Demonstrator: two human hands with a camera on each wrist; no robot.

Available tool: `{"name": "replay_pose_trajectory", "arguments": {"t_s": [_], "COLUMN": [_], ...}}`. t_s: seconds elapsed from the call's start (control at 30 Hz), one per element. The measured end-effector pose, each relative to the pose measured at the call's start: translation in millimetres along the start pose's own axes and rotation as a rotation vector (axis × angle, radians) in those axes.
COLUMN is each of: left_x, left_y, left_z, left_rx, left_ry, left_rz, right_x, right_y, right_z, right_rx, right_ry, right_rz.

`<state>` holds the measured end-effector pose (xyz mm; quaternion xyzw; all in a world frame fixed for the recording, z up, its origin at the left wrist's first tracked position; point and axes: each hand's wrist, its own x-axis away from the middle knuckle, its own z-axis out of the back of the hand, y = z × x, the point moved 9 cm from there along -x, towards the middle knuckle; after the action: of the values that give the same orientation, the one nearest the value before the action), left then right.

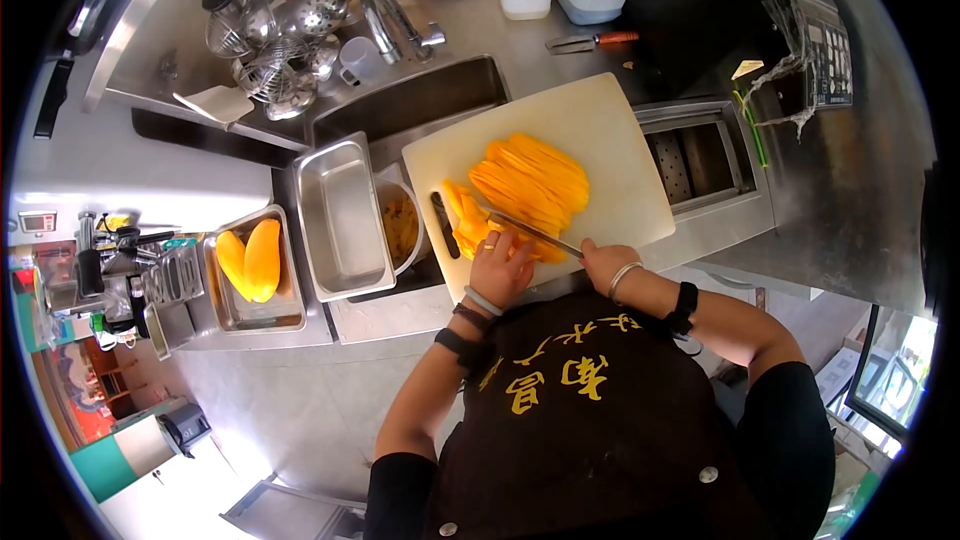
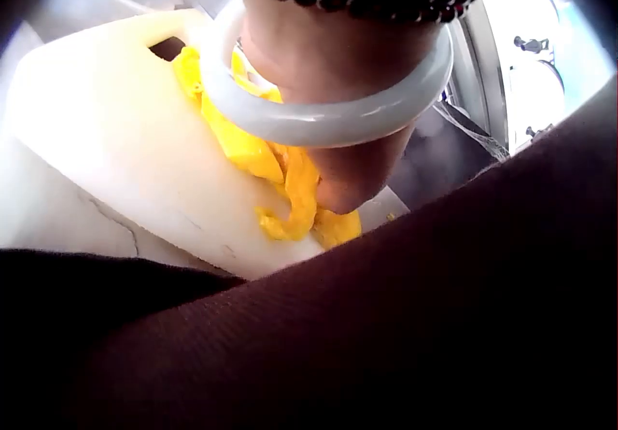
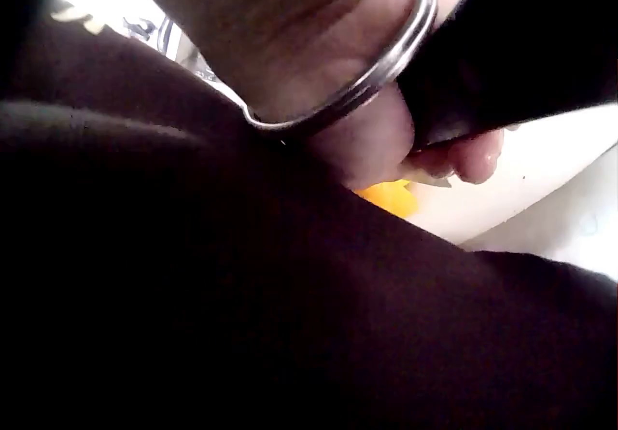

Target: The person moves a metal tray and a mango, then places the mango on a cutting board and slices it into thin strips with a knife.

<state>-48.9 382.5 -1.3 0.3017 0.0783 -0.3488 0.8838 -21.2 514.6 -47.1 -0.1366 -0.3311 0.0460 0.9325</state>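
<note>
The dark apron fills most of both wrist views, so the hands show there only in part. The right hand (image 1: pixel 603 262) is clenched around the dark handle of a knife (image 1: pixel 535 233). Its thin metal blade lies across a mango piece (image 1: pixel 470 225) at the near edge of the white plastic cutting board (image 1: pixel 620 140). The left hand (image 1: pixel 500 270) holds this soft yellow piece with bent fingers, and the fingertips are hidden. Behind it lie flat mango slices (image 1: pixel 530 180), fanned in rows. The board rests on the steel desk (image 1: pixel 400 315).

knife (image 1: pixel 535 233) handle inside right hand (image 1: pixel 600 262), mango piece (image 1: pixel 468 225) — partly under left hand (image 1: pixel 500 272)
</note>
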Motion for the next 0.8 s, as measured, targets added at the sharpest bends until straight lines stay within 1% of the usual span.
{"name": "replay_pose_trajectory", "arguments": {"t_s": [0.07,0.13,0.2,0.23,0.3,0.37,0.53,0.6,0.67,0.8], "left_x": [1.2,0.2,-3.1,-4.6,-4.3,-6.0,-3.4,-4.7,-3.4,-3.5], "left_y": [-1.5,-0.4,2.0,4.1,6.3,2.8,-0.4,0.3,-0.2,4.4], "left_z": [-7.6,-9.0,-6.9,-8.0,-8.6,-14.3,-15.4,-16.7,-22.6,-22.7], "left_rx": [0.020,0.021,0.017,0.002,-0.012,-0.046,-0.060,-0.053,-0.089,-0.128], "left_ry": [-0.037,-0.018,0.002,-0.007,-0.019,-0.063,-0.074,-0.069,-0.101,-0.072], "left_rz": [0.026,0.014,0.002,-0.006,-0.017,-0.001,0.016,0.003,-0.003,0.008], "right_x": [-2.1,-9.1,-15.5,-17.5,-17.5,-13.6,-17.9,-19.0,-19.3,-15.6], "right_y": [1.5,6.2,5.6,9.0,6.2,5.0,13.2,14.2,13.8,10.4], "right_z": [-9.3,-21.7,-20.7,-22.6,-18.3,-10.4,-6.2,-1.3,-0.8,2.7], "right_rx": [0.010,0.023,-0.006,-0.006,0.011,0.007,0.016,0.008,0.008,-0.005], "right_ry": [0.001,0.003,0.111,0.113,0.120,0.112,0.095,0.183,0.183,0.159], "right_rz": [-0.037,-0.071,-0.042,-0.041,0.008,0.005,-0.024,-0.014,-0.001,0.027]}}
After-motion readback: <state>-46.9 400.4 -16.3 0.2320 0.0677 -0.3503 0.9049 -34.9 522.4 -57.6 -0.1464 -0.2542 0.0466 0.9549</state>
